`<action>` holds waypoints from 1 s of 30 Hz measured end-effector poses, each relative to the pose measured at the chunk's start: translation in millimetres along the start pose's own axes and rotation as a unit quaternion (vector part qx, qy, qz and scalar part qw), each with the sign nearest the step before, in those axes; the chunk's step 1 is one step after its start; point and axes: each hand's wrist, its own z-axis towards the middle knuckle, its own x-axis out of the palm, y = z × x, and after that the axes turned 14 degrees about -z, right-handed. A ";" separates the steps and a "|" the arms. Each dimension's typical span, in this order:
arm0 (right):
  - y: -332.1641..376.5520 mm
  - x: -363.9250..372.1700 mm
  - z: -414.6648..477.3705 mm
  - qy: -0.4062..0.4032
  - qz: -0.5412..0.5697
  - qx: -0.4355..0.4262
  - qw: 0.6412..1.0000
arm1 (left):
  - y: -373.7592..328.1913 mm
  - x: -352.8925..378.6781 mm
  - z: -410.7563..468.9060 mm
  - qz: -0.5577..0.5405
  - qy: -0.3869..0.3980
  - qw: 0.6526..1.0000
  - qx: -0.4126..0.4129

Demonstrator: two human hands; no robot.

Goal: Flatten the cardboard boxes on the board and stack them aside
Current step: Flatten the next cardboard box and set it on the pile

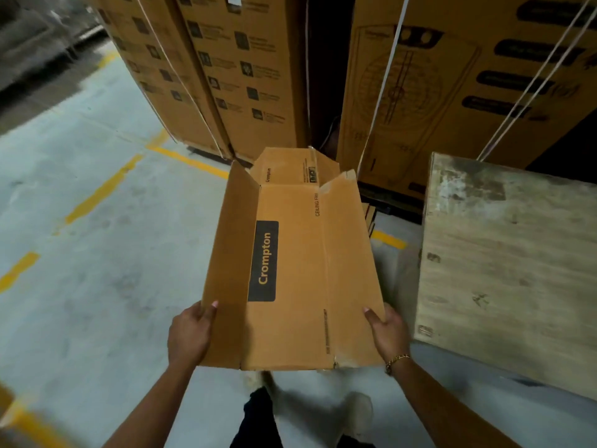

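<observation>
Left hand (190,334) and right hand (386,331) each clamp a near corner of the flattened cardboard box (290,270), thumbs on top, beside the board (510,270)

Matt cardboard box (292,270), rough wooden board (507,270)

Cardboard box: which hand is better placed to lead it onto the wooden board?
Probably the right. The right hand grips the cardboard box at its near right edge, beside the wooden board; the left hand grips the opposite edge, away from the board.
</observation>
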 end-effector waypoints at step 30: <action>-163.5 344.2 350.2 -0.031 0.007 0.230 0.973 | 282.9 307.0 446.0 0.110 0.224 0.968 -0.029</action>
